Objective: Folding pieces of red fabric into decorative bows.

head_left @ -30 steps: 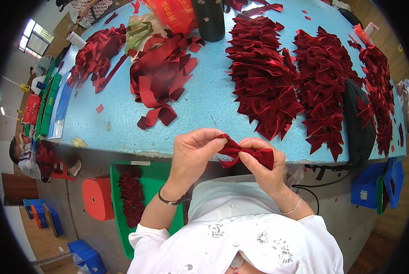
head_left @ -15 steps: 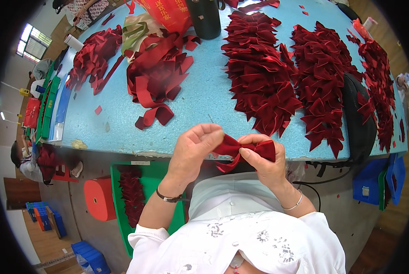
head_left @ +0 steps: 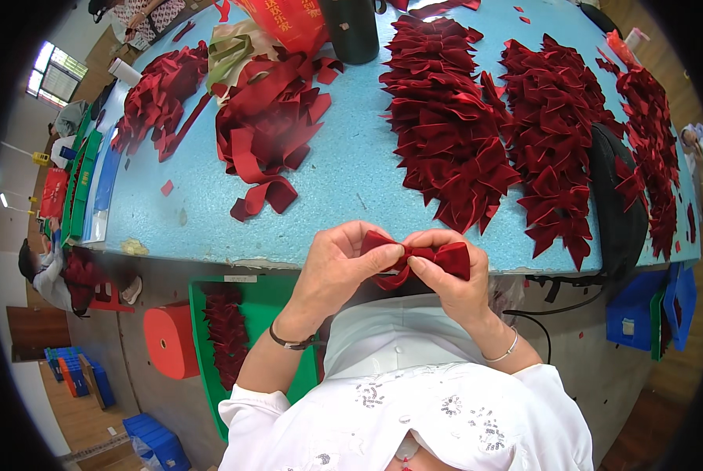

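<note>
Holding a small red bow (head_left: 414,263) with both hands, the person keeps it just in front of their chest, at the near edge of the blue table (head_left: 343,180). The left hand (head_left: 335,271) is closed around the left side of the bow, with the thumb and fingers pinching it near the middle. The right hand (head_left: 453,282) grips the right side, and its thumb presses on the knot in the middle. One red loop sticks out past the right hand's fingers. A bit of red ribbon hangs down under the bow.

On the table, well apart from the hands, lie two big piles of finished red bows (head_left: 445,133). More bows (head_left: 657,149) run along the far right edge. To the left is a heap of loose red ribbon (head_left: 269,129), and another red heap (head_left: 159,98) lies past it. A dark bottle (head_left: 353,31) stands at the far side of the table.

Below the table, on the left, a green tray (head_left: 269,302) holds more red pieces. A red stool (head_left: 171,341) stands beside it.
</note>
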The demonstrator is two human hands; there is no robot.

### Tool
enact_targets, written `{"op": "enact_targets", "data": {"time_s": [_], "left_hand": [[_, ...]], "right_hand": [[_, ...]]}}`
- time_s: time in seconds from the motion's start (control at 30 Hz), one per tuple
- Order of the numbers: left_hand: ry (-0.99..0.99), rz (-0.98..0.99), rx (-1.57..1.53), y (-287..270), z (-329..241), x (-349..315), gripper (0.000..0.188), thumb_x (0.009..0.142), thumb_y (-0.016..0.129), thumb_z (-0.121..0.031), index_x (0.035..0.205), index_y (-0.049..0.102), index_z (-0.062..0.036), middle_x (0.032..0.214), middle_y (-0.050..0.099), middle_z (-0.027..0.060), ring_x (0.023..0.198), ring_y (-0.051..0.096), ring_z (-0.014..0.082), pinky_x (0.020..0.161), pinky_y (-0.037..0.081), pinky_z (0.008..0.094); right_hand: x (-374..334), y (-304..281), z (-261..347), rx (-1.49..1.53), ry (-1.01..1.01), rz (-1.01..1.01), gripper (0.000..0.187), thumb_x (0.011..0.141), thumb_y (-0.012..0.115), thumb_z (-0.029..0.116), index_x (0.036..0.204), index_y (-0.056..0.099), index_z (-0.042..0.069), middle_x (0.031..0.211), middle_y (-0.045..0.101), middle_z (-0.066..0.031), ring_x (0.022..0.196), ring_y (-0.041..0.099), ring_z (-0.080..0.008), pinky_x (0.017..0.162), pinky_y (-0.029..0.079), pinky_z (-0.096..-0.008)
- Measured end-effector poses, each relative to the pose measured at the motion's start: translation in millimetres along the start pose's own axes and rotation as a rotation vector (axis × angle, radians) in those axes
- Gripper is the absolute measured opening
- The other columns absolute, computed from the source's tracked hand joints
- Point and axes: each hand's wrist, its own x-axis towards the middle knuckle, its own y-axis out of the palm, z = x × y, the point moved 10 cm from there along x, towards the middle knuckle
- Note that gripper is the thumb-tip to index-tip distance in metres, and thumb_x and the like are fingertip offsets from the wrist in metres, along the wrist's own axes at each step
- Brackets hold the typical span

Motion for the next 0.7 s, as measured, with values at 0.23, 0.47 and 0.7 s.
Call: {"op": "enact_targets", "data": {"time_s": [0.23,0.47,0.7], "left_hand": [[0.032,-0.046,-0.125,-12.4,10.6,1.5,0.019,0.084,0.064,-0.012,0.094,0.059,0.0038,0.087,0.064,0.0074,0.075,0.060,0.0107,0.070,0.049,0.0232],[0.079,-0.137,-0.229,-7.7,2.5,-7.7,0.025,0.082,0.066,-0.012,0.098,0.058,0.0054,0.088,0.065,0.0076,0.078,0.061,0.0116,0.074,0.049,0.0241],[0.124,-0.113,0.040,-4.0,4.3,-15.3,0.026,0.080,0.068,-0.007,0.101,0.058,0.0041,0.090,0.065,0.0092,0.080,0.062,0.0133,0.075,0.050,0.0243]], "right_hand": [[0.8,7.9,-14.7,0.037,0.158,0.110,0.017,0.082,0.059,0.004,0.098,0.060,-0.003,0.093,0.063,-0.0099,0.080,0.060,-0.0126,0.073,0.050,-0.0251],[7.0,6.0,-21.9,0.252,0.209,-0.018,0.020,0.088,0.056,0.015,0.097,0.060,-0.003,0.088,0.064,-0.0088,0.076,0.061,-0.0135,0.067,0.052,-0.0271],[7.9,4.3,-18.3,0.065,0.131,-0.028,0.022,0.090,0.055,0.018,0.095,0.061,-0.003,0.084,0.063,-0.0082,0.071,0.061,-0.0143,0.060,0.052,-0.0267]]}}
